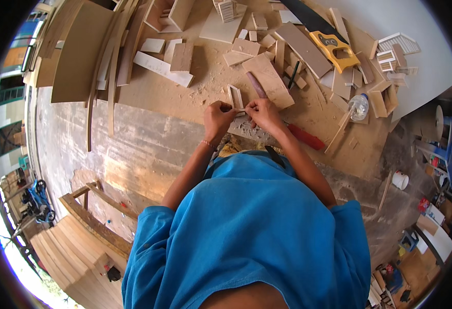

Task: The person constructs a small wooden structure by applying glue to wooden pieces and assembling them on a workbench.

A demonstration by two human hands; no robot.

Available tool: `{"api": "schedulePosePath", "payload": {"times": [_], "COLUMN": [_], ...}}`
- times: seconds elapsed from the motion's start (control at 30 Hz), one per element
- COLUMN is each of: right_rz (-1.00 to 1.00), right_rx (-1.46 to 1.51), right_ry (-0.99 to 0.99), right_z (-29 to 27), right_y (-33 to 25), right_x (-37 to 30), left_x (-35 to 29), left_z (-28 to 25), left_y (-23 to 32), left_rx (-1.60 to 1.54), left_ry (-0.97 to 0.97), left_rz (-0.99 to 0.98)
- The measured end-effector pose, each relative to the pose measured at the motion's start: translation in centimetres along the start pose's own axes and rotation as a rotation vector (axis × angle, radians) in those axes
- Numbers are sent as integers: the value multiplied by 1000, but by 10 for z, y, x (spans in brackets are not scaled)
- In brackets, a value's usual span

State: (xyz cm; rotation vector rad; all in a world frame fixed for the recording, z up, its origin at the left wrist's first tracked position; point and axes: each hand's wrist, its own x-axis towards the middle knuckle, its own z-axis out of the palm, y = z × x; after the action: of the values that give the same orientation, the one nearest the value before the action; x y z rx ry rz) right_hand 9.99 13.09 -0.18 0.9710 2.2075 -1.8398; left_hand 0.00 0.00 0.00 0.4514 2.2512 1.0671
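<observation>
Both my hands meet at the near edge of the wooden worktable (179, 103). My left hand (218, 119) and my right hand (264, 112) each pinch an end of a thin wooden strip (241, 110). Just beyond the fingertips is a small, slim wooden frame (235, 95); whether the strip touches it I cannot tell. A dark brownish blade-like piece (256, 85) lies beyond my right hand. Under my right forearm a flat red object (306, 136) sticks out; its kind is unclear, and my arm hides whether the two join.
Wood offcuts (182, 57) and shavings cover the table. At the back right lies a handsaw (334, 49) with a yellow handle. A clear plastic jar (359, 107), a pale stick (338, 133) and small slatted wooden pieces (398, 44) are at right. Long boards (79, 56) lean left.
</observation>
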Motion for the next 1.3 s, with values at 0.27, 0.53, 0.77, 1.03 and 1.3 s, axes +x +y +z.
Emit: {"api": "schedulePosePath", "payload": {"times": [0.27,0.53,0.77,1.03,1.3], "right_rz": [50,-116,-423,-542,-637], "right_rx": [112,31,-179,-344,-398], "right_ry": [43,119,175,248,319], "right_z": [-1,-16,-43,-56,-61], "right_y": [-5,-10,-15,25,51], "right_x": [-10,-30,-67,-97,-110], "left_x": [-4,-21,-43,-73,-93], "left_z": [-1,-7,6,50,81], "left_y": [3,22,44,41,22], "left_rx": [-141,85,-323,-467,-693], "left_ry": [-43,252,-371,-426,-381], "left_rz": [-69,230,-12,-114,-93]}}
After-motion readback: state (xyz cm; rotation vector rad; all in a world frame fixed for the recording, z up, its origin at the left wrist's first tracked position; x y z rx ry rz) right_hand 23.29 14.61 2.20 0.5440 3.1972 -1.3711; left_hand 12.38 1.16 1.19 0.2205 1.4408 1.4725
